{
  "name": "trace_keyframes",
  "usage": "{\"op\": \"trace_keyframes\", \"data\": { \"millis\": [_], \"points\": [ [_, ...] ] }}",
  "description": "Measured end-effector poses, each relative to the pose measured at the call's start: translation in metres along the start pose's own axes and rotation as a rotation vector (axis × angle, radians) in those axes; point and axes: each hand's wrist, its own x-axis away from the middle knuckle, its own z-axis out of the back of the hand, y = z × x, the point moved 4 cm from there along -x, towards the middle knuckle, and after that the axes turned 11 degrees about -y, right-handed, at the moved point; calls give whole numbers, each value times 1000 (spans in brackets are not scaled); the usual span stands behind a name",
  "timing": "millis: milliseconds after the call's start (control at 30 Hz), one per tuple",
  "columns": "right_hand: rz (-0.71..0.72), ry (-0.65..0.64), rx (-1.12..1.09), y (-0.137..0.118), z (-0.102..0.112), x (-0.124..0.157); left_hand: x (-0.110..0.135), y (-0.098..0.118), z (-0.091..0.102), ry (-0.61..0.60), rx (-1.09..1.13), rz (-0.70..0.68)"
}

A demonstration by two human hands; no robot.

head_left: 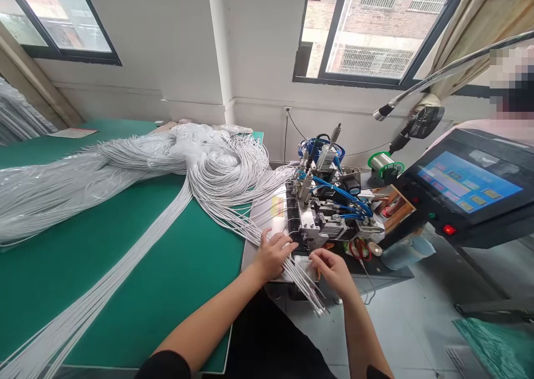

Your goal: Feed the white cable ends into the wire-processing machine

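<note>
My left hand (273, 255) lies over a bundle of thin white cables (303, 283), its fingers curled round them at the front of the machine. The loose cable ends stick out below it, towards my lap. My right hand (331, 269) is closed in a pinch at the machine's front corner, just right of the bundle; whatever is between thumb and finger is too small to make out. Right above both hands stands a bench machine (311, 212) with metal cylinders and blue air hoses. Several single cables run into its left side from the large coiled heap (229, 173).
A green table (175, 267) bears more white cables and plastic-wrapped bundles (142, 151). To the right are a control screen (469, 181), a spool of wire (381, 163), a small fan (425, 122) and red-handled pliers (360, 250). Another person is partly visible behind the screen.
</note>
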Motion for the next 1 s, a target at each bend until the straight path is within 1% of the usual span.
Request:
{"op": "trace_keyframes", "data": {
  "millis": [100,200,267,300,367,467,567,633,833,1000],
  "points": [
    [47,-219,155,-24,-11,9,0,-1,3,17,18,4],
    [44,-414,191,-36,-19,17,0,0,7,38,25,-5],
    [30,-466,207,-36,-20,21,0,0,9,61,34,-19],
    [30,-458,221,-36,-20,22,0,1,9,72,34,-27],
    [43,-389,257,-34,-15,23,1,1,9,79,21,-45],
    [59,-215,276,-33,-4,25,1,3,7,64,-19,-85],
    [47,-65,231,-30,8,28,2,5,7,56,-39,-138],
    [31,2,202,-26,15,29,2,5,8,68,-28,-166],
    [6,189,38,-10,32,29,1,6,11,92,27,-203],
    [5,384,-106,-6,37,26,1,8,15,121,54,-231]
  ]
}}
